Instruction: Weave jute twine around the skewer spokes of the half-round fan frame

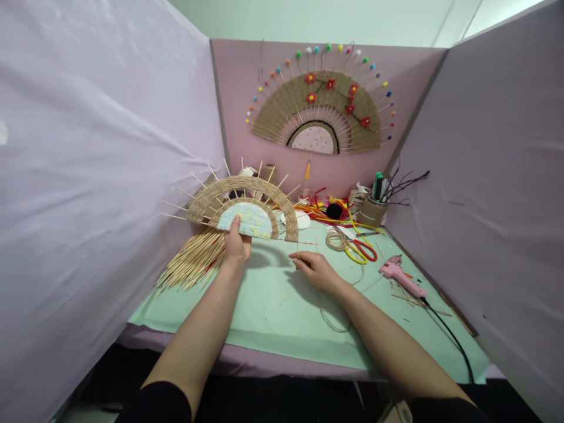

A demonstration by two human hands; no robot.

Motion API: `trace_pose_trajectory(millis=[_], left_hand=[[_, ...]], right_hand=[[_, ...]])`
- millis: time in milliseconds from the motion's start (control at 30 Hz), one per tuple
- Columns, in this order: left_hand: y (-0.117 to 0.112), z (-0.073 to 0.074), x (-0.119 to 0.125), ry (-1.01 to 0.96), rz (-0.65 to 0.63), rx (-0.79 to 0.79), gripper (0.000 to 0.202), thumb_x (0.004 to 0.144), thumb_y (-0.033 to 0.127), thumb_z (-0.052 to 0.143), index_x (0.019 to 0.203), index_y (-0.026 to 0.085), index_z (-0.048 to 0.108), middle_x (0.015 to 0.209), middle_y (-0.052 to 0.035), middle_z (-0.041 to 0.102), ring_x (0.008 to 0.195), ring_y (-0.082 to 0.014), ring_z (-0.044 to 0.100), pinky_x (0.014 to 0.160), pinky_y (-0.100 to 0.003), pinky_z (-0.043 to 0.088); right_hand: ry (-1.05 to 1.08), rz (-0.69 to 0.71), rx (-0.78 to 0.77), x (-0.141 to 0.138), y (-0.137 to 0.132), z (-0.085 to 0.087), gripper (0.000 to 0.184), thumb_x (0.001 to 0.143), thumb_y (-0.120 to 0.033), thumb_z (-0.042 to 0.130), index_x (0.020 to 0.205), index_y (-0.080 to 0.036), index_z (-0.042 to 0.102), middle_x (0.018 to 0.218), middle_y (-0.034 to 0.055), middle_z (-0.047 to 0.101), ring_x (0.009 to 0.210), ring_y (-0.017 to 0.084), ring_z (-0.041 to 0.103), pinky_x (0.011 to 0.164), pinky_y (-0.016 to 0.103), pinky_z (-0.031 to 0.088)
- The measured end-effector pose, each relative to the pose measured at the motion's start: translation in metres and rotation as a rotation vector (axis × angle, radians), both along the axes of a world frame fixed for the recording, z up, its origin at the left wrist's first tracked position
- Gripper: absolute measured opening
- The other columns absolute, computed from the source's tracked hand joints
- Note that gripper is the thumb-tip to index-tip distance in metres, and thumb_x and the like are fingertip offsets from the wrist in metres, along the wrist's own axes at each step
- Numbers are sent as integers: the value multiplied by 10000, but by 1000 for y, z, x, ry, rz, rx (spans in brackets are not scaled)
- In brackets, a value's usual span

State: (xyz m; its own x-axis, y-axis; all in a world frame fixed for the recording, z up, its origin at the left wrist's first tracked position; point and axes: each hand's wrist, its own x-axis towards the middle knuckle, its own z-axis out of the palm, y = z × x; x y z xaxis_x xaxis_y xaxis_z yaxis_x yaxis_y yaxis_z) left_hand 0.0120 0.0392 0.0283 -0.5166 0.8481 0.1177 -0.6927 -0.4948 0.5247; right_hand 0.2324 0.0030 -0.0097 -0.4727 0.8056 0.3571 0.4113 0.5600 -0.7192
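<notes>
My left hand (pixel 238 242) grips a half-round woven fan (pixel 242 187) by its lower edge, thumb on the pale blue patterned centre. Thin wooden sticks radiate out past the fan's twine band. Close to the fan's right end, my right hand (pixel 315 269) pinches a strand of twine (pixel 297 251) that runs up to the band. More of that twine trails below the hand in a loop over the table. A coil of twine (pixel 336 239) lies behind the right hand, beside scissors (pixel 362 251) with red and yellow handles.
A bundle of wooden sticks (pixel 189 261) lies at the left. On the right is a pink glue gun (pixel 403 276) with a black cord. A holder with markers and twigs (pixel 372 210) stands at the back. A finished flowered fan (pixel 282 111) hangs on the pink back panel.
</notes>
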Motion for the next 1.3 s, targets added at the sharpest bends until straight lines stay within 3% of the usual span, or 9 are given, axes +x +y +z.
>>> trace_pose_trajectory(millis=[167, 267, 467, 600, 667, 867, 1100, 1300], left_hand=[[0, -3, 3, 101, 19, -54, 258, 731, 153, 663, 977, 229, 649, 989, -18, 704, 932, -156, 656, 883, -299, 495], [1, -4, 3, 85, 14, -70, 247, 741, 144, 644, 975, 222, 651, 969, -21, 707, 904, -157, 663, 872, -303, 499], [4, -5, -3, 12, -6, -79, 259, 763, 154, 607, 1016, 199, 641, 977, -34, 709, 883, -148, 665, 871, -300, 497], [3, -3, -3, -26, -123, -125, 239, 791, 179, 574, 1018, 166, 647, 925, -42, 719, 861, -149, 671, 884, -286, 489], [1, -1, 0, -40, -183, -159, 229, 806, 190, 556, 1009, 146, 652, 899, -49, 722, 865, -158, 673, 886, -285, 488], [-2, 0, 7, -13, -256, -216, 185, 815, 159, 534, 942, 117, 661, 838, -55, 723, 866, -174, 678, 873, -285, 497], [2, -3, 3, -25, -219, -236, 213, 804, 138, 549, 990, 125, 653, 846, -51, 723, 834, -161, 682, 834, -261, 514], [4, -6, 1, -10, -264, -241, 227, 801, 142, 551, 1003, 123, 653, 875, -65, 723, 833, -164, 683, 813, -253, 522]], right_hand=[[-83, -152, 250, 18, 11, 11, 285, 891, -382, 450, 807, -210, 660, 783, 69, 652, 724, 187, 562, 685, 306, 393], [-56, -224, 287, 28, 17, 13, 258, 862, -401, 504, 782, -206, 651, 754, 68, 639, 705, 188, 548, 671, 308, 386], [74, -266, 97, 30, 19, 12, 275, 812, -419, 565, 694, -186, 650, 643, 36, 616, 597, 154, 505, 595, 282, 368], [121, -152, -131, 30, 17, 18, 273, 774, -417, 591, 701, -163, 661, 595, 8, 583, 535, 120, 462, 524, 247, 354], [133, -100, -149, 29, 15, 21, 264, 759, -415, 606, 693, -164, 656, 589, 3, 575, 535, 116, 464, 519, 239, 359], [208, -190, 116, 20, 11, 14, 320, 761, -436, 623, 581, -174, 590, 596, 32, 586, 558, 135, 488, 542, 260, 376], [232, -324, 272, 24, 12, 12, 370, 758, -479, 636, 555, -180, 555, 510, 2, 510, 488, 111, 399, 499, 257, 330], [194, -302, 415, 30, 12, 18, 365, 768, -474, 633, 565, -179, 559, 525, 2, 505, 496, 113, 408, 516, 264, 329]])
